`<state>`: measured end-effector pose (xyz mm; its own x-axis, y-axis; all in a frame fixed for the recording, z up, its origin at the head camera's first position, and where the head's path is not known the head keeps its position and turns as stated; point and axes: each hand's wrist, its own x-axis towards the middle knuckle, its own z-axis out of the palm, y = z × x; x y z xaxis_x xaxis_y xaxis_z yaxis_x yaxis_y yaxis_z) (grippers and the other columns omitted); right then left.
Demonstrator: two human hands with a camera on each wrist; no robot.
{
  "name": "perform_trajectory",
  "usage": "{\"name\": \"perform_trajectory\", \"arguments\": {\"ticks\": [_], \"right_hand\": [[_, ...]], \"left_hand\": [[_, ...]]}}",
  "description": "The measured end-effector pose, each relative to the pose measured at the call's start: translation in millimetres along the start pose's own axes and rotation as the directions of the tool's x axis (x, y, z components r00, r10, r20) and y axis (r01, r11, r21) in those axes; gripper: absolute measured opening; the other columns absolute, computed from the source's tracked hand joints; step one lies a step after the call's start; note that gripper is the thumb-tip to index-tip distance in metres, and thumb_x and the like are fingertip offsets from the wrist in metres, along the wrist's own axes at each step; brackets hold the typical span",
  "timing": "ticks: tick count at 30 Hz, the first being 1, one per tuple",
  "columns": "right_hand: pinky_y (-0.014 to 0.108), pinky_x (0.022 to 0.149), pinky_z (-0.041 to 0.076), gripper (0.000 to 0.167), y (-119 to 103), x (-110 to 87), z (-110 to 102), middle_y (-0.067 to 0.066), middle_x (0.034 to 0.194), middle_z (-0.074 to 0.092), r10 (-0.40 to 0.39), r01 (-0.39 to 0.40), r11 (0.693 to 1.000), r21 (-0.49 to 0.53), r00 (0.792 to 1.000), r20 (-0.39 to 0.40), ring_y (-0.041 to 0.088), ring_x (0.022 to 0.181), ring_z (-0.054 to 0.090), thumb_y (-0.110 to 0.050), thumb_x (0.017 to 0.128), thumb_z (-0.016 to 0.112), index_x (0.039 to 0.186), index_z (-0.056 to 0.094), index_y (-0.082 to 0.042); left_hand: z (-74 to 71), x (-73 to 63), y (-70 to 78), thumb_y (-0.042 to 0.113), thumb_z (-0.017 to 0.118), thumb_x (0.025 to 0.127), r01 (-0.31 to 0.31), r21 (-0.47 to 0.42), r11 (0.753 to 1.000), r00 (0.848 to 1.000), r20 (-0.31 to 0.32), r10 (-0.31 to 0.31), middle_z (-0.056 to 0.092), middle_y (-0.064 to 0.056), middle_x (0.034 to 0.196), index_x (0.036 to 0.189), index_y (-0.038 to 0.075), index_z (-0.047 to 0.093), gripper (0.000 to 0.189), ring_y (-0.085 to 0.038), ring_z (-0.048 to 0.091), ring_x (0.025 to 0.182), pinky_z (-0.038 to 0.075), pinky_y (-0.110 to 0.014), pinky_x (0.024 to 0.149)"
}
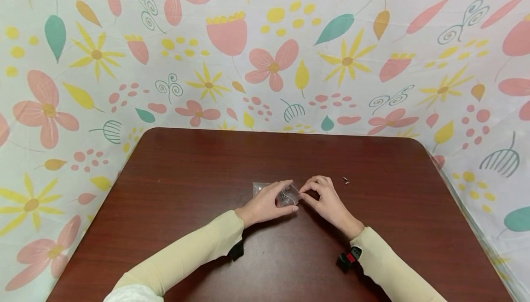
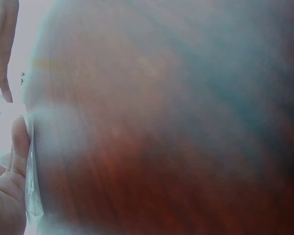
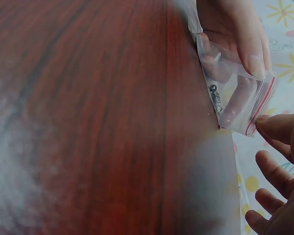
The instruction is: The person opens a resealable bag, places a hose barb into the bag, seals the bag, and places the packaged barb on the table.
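A small clear zip bag (image 1: 291, 197) with a red line along its seal is between my two hands, over the middle of the table. Through its plastic, small silvery metal pieces (image 3: 215, 98) show in the right wrist view. My left hand (image 1: 265, 204) holds the bag from the left, thumb and fingers spread around it. With thumb and index finger my right hand (image 1: 327, 203) pinches the bag's sealing edge (image 3: 257, 120); its other fingers are loosely bent. Clear plastic (image 1: 258, 187) also sticks out behind the left hand. In the left wrist view, the plastic (image 2: 33, 186) shows only edge-on.
A few tiny metal pieces (image 1: 346, 180) lie on the brown wooden table (image 1: 198, 164), just right of and beyond my right hand. A flower-patterned cloth (image 1: 273, 40) hangs behind the table and along both its sides.
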<state>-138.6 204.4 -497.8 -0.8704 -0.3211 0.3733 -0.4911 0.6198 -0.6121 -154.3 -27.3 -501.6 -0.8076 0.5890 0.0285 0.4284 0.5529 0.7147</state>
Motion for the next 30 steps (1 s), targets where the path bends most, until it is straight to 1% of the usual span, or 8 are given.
{"name": "perform_trajectory", "arguments": {"ticks": [6,12,16,20,23,26,27,30], "right_hand": [[0.058,0.097,0.040,0.012,0,-1.1,-1,0.007,0.105,0.066,0.008,-0.008,1.000,-0.006,1.000,0.007,0.038,0.114,0.052,-0.006,0.089,0.081,0.093,0.077,-0.017],[0.059,0.098,0.041,0.013,2,-3.3,-3,0.009,0.105,0.066,0.003,-0.003,1.000,-0.004,1.000,-0.003,0.040,0.114,0.052,-0.005,0.088,0.083,0.094,0.076,-0.015],[0.056,0.098,0.039,0.013,5,-6.0,-6,0.009,0.104,0.066,-0.005,0.005,1.000,-0.004,1.000,-0.016,0.039,0.113,0.052,-0.004,0.087,0.083,0.094,0.076,-0.013],[0.052,0.097,0.037,0.016,8,-9.6,-12,0.007,0.102,0.067,-0.010,0.010,1.000,-0.008,0.999,-0.033,0.039,0.111,0.053,-0.002,0.086,0.083,0.094,0.076,-0.013],[0.054,0.097,0.036,0.016,12,-12.7,-17,0.007,0.101,0.067,-0.008,0.008,1.000,-0.007,0.999,-0.044,0.038,0.111,0.053,-0.001,0.085,0.083,0.094,0.076,-0.013],[0.059,0.102,0.033,0.016,18,-16.0,-23,0.007,0.102,0.066,0.005,-0.005,1.000,0.004,0.999,-0.048,0.037,0.111,0.052,0.000,0.086,0.082,0.095,0.076,-0.011],[0.059,0.102,0.032,0.016,20,-17.2,-25,0.008,0.102,0.066,0.009,-0.009,1.000,0.005,0.999,-0.049,0.037,0.111,0.052,0.000,0.086,0.083,0.095,0.076,-0.011],[0.056,0.102,0.034,0.016,25,-20.9,-33,0.008,0.104,0.067,0.036,-0.036,0.999,0.001,0.998,-0.043,0.036,0.112,0.051,-0.001,0.086,0.083,0.096,0.077,-0.011]], "left_hand": [[0.6,-1.0,-0.5,0.051,0.074,0.094,0.004,-0.004,1.000,1.000,0.001,-0.004,0.061,-0.006,0.135,0.159,0.018,0.043,0.079,-0.007,0.059,0.083,0.051,-0.022,0.073],[0.5,-2.8,0.3,0.051,0.075,0.094,0.007,-0.018,1.000,1.000,0.005,-0.007,0.061,-0.006,0.135,0.159,0.016,0.043,0.080,-0.007,0.060,0.081,0.051,-0.022,0.073],[0.1,-4.0,0.6,0.051,0.075,0.094,0.018,-0.028,0.999,1.000,0.008,-0.018,0.061,-0.005,0.134,0.160,0.017,0.042,0.081,-0.006,0.059,0.081,0.051,-0.022,0.074],[0.5,-4.4,-0.5,0.051,0.075,0.094,0.020,-0.042,0.999,1.000,0.008,-0.019,0.061,-0.005,0.133,0.160,0.017,0.042,0.081,-0.004,0.060,0.077,0.052,-0.022,0.073],[0.9,-4.4,-1.0,0.050,0.076,0.094,0.015,-0.045,0.999,1.000,0.009,-0.015,0.061,-0.005,0.133,0.160,0.016,0.042,0.081,-0.003,0.060,0.075,0.052,-0.021,0.072],[1.0,-3.8,-0.8,0.051,0.075,0.094,0.011,-0.039,0.999,1.000,0.011,-0.010,0.061,-0.004,0.133,0.160,0.017,0.042,0.081,-0.002,0.060,0.074,0.052,-0.022,0.073],[1.0,-3.5,-0.8,0.052,0.075,0.094,0.012,-0.040,0.999,1.000,0.012,-0.011,0.061,-0.004,0.133,0.160,0.018,0.041,0.081,-0.002,0.060,0.073,0.052,-0.022,0.072],[1.1,-2.7,-1.0,0.053,0.074,0.094,0.015,-0.040,0.999,1.000,0.014,-0.014,0.061,-0.003,0.132,0.161,0.019,0.041,0.081,-0.002,0.059,0.072,0.051,-0.022,0.072]]}}
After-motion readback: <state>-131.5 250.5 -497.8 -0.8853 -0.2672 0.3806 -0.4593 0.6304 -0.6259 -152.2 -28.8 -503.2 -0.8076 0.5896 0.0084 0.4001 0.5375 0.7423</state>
